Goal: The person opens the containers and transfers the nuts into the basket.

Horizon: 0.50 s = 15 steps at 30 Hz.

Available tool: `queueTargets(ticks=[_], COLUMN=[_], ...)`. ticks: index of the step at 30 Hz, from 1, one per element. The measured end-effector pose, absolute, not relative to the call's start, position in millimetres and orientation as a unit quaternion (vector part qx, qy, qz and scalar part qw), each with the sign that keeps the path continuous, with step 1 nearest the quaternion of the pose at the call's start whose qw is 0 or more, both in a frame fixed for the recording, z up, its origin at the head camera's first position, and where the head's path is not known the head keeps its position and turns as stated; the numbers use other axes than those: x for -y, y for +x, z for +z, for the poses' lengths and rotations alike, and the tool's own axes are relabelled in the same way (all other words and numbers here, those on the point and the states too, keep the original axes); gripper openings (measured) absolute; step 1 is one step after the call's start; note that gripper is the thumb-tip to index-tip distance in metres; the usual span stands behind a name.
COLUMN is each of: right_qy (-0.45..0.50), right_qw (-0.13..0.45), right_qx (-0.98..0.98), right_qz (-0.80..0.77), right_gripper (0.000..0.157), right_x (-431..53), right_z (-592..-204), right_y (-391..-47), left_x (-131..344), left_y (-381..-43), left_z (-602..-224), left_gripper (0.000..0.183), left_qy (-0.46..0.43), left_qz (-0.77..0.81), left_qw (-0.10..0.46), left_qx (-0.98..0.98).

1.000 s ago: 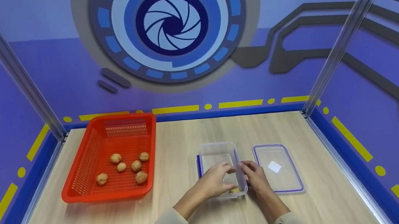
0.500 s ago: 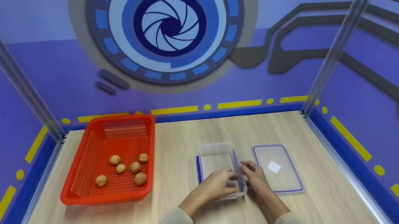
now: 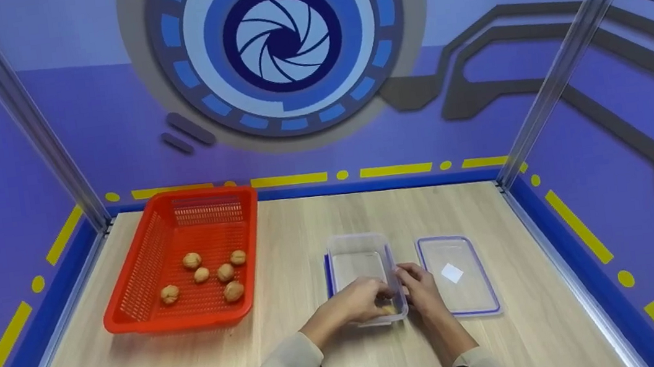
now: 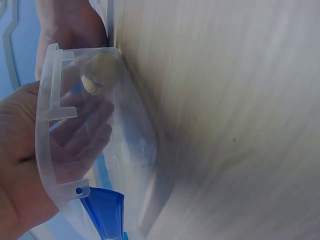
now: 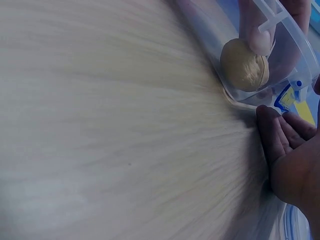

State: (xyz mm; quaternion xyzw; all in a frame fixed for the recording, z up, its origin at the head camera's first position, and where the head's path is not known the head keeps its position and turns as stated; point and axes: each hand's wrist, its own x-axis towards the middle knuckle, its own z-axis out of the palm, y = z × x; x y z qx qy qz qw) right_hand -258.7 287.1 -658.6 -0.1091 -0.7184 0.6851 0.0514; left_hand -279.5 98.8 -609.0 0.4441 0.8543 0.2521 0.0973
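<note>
A clear plastic food container (image 3: 356,243) with blue clip flaps stands uncovered on the table. My left hand (image 3: 354,302) reaches into its near end with bent fingers. In the right wrist view the left thumb (image 5: 260,40) lies against a walnut (image 5: 244,66) in the container's corner; the other fingers are partly hidden behind it. The same walnut (image 4: 102,70) shows through the wall in the left wrist view. My right hand (image 3: 422,290) holds the container's right side from outside, its fingertips (image 5: 265,112) low by the wall.
A red plastic basket (image 3: 127,283) with several walnuts (image 3: 226,273) stands at the left. The container's lid (image 3: 471,290), blue-edged with a white square sticker (image 3: 452,273), lies flat to the right of the right hand. Printed walls (image 3: 323,153) enclose the table (image 3: 295,231) at the back and sides.
My left hand has gone lower into the container's near right corner, and its spread thumb and fingers have drawn together at the walnut. The right hand stays in place.
</note>
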Motion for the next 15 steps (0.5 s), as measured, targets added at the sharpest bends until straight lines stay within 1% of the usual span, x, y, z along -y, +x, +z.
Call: queueTargets(ticks=[7,11,15], right_qy=[-0.101,-0.101,-0.103], right_qw=[0.038,0.037,0.044], right_qx=[0.72,0.715,0.712], right_qz=[0.685,0.691,0.693], right_gripper=[0.036,0.037,0.038], right_x=[-289.1,-288.6,-287.9], right_z=[-655.2,-655.3,-658.7], right_y=[-258.7,-257.6,-257.7], left_x=[-99.3,-99.0,-98.9], left_y=[-281.8,-282.1,-281.7], left_z=[-609.4,-609.0,-608.4], left_gripper=[0.012,0.009,0.013], left_qy=[0.458,0.451,0.445], left_qz=[0.264,0.261,0.254], left_qw=[0.108,0.121,0.126], left_qx=[-0.842,-0.845,-0.849])
